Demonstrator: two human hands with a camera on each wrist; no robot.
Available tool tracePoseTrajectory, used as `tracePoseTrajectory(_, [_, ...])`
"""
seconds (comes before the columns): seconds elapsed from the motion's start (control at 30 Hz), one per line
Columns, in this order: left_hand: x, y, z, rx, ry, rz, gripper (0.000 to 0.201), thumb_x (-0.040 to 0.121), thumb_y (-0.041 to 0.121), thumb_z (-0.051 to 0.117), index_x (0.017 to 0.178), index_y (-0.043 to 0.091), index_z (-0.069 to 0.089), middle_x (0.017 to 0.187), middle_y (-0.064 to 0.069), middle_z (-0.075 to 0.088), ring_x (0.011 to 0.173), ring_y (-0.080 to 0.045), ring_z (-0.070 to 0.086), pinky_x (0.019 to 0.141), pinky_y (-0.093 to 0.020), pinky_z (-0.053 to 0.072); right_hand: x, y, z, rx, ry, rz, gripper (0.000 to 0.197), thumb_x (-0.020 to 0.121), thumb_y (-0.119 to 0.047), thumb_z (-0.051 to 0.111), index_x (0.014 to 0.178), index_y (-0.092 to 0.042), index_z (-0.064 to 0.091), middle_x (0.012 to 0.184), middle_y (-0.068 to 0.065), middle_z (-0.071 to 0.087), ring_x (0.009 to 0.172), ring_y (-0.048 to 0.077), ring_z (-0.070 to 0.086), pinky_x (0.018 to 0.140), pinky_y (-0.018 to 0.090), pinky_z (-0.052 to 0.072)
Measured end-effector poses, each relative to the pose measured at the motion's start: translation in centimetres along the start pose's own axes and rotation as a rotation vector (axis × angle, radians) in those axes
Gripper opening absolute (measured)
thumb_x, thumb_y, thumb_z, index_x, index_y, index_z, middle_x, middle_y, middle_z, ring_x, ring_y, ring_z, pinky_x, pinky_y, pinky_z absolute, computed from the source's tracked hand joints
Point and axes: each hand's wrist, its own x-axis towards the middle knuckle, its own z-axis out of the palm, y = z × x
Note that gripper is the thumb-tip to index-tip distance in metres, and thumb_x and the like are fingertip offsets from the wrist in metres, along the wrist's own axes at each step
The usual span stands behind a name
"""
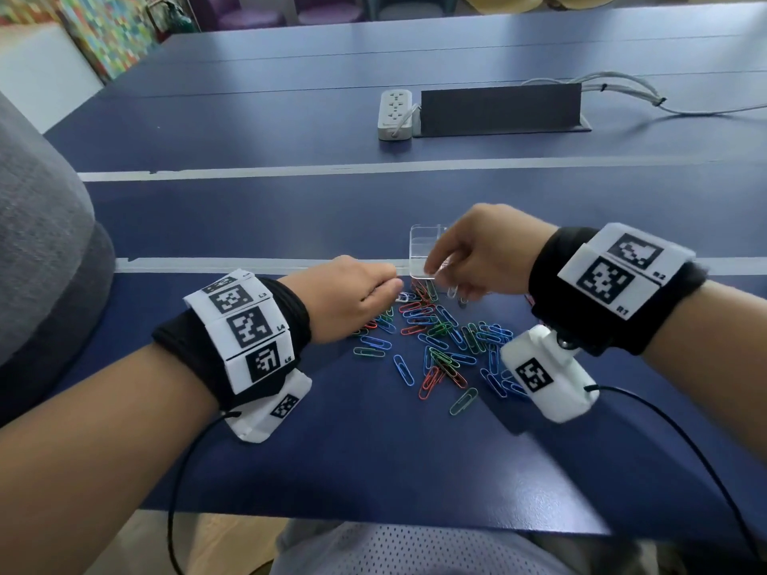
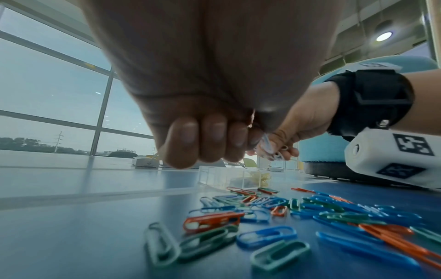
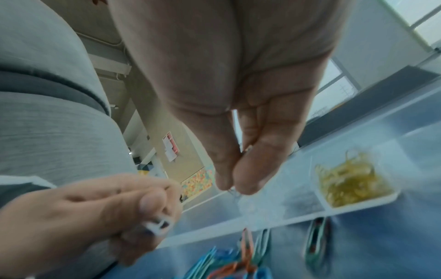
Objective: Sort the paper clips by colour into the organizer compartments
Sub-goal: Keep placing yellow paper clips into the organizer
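While I am holding both hands over the far edge of the pile, I am pinching white clips in each: my left hand is curling round a small white clip at its fingertips, and my right hand is gripping a few white clips, one dangling below it, just over the near edge of the organizer. The clear organizer is sitting on the table just beyond the pile. One compartment is already holding the yellow clips, so I am judging that colour done. The white ones are going in next, it seems. Blue, green and red clips are lying loose and mixed on the table, so most of the sorting is remaining, by my reckoning
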Motion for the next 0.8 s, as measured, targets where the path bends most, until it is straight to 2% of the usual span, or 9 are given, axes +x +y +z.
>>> tracePoseTrajectory(0.07, [0.7,0.5,-0.2,-0.016,-0.018,0.001,0.032,0.098,0.037,0.038,0.069,0.024,0.037,0.059,0.006,0.042,0.055,-0.006,0.040,0.057,-0.028,0.027,0.4,0.5,-1.1,0.003,0.085,0.029,0.014,0.080,-0.013,0.065,0.080,-0.025,0.072,0.058,-0.005,0.066,0.053,0.011,0.062,0.064,0.013,0.052])
tracePoseTrajectory(0.13, [1.7,1.0,-0.4,-0.040,0.001,0.007,0.024,0.096,0.038,0.043,0.078,0.021,0.044,0.061,0.009,0.044,0.056,-0.004,0.041,0.061,-0.026,0.031,1.0,1.0,-1.9,-0.037,0.154,0.058,0.013,0.079,-0.015,0.067,0.083,-0.025,0.074,0.064,-0.005,0.063,0.061,0.016,0.059,0.076,0.023,0.056])
tracePoseTrajectory(0.2, [2.9,1.6,-0.6,-0.044,0.040,0.008,0.019,0.095,0.036,0.046,0.086,0.019,0.051,0.064,0.011,0.044,0.059,-0.006,0.043,0.066,-0.023,0.032,1.5,1.3,-2.2,-0.089,0.190,0.093,0.013,0.077,-0.016,0.070,0.087,-0.023,0.076,0.077,0.001,0.068,0.069,0.018,0.059,0.084,0.033,0.056])
tracePoseTrajectory(0.3, [4.6,2.6,-1.1,-0.024,0.116,-0.012,0.022,0.095,0.035,0.048,0.096,0.016,0.058,0.072,0.009,0.049,0.075,-0.014,0.047,0.071,-0.024,0.033,1.9,1.3,-1.8,-0.119,0.189,0.133,0.014,0.076,-0.016,0.070,0.087,-0.022,0.076,0.090,0.006,0.073,0.082,0.022,0.065,0.085,0.030,0.054])
tracePoseTrajectory(0.37, [5.7,3.2,-1.5,-0.015,0.166,-0.046,0.026,0.095,0.034,0.049,0.103,0.012,0.061,0.087,0.002,0.056,0.085,-0.015,0.048,0.074,-0.023,0.033,2.2,1.0,-1.6,-0.124,0.174,0.146,0.014,0.078,-0.018,0.070,0.090,-0.020,0.076,0.087,0.006,0.071,0.089,0.023,0.065,0.083,0.029,0.053])
tracePoseTrajectory(0.43, [6.6,3.6,-1.9,-0.011,0.188,-0.096,0.027,0.095,0.033,0.049,0.105,0.011,0.061,0.102,-0.004,0.062,0.097,-0.019,0.054,0.077,-0.024,0.034,2.4,0.7,-1.5,-0.125,0.163,0.155,0.016,0.080,-0.022,0.070,0.094,-0.016,0.075,0.076,0.008,0.064,0.088,0.026,0.065,0.084,0.031,0.054])
tracePoseTrajectory(0.5, [7.3,3.9,-2.2,0.007,0.182,-0.128,0.028,0.094,0.033,0.050,0.106,0.010,0.063,0.112,-0.007,0.065,0.107,-0.023,0.056,0.079,-0.026,0.035,2.5,0.6,-1.5,-0.107,0.159,0.159,0.019,0.083,-0.024,0.068,0.097,-0.013,0.074,0.076,0.009,0.062,0.089,0.029,0.068,0.086,0.034,0.055])
tracePoseTrajectory(0.67, [7.9,4.2,-2.7,0.003,0.153,-0.170,0.029,0.092,0.033,0.054,0.106,0.011,0.067,0.113,-0.008,0.066,0.106,-0.023,0.058,0.077,-0.024,0.036,2.5,0.8,-1.6,0.020,0.165,0.167,0.021,0.088,-0.014,0.057,0.104,-0.017,0.071,0.101,0.012,0.071,0.092,0.030,0.069,0.089,0.040,0.055])
tracePoseTrajectory(0.8, [8.2,4.5,-2.4,-0.020,0.149,-0.176,0.026,0.090,0.030,0.058,0.103,0.011,0.068,0.110,-0.008,0.067,0.104,-0.023,0.059,0.076,-0.023,0.037,2.4,1.0,-1.7,0.072,0.158,0.179,0.036,0.085,-0.005,0.049,0.111,-0.021,0.068,0.097,0.009,0.070,0.089,0.026,0.067,0.087,0.034,0.055])
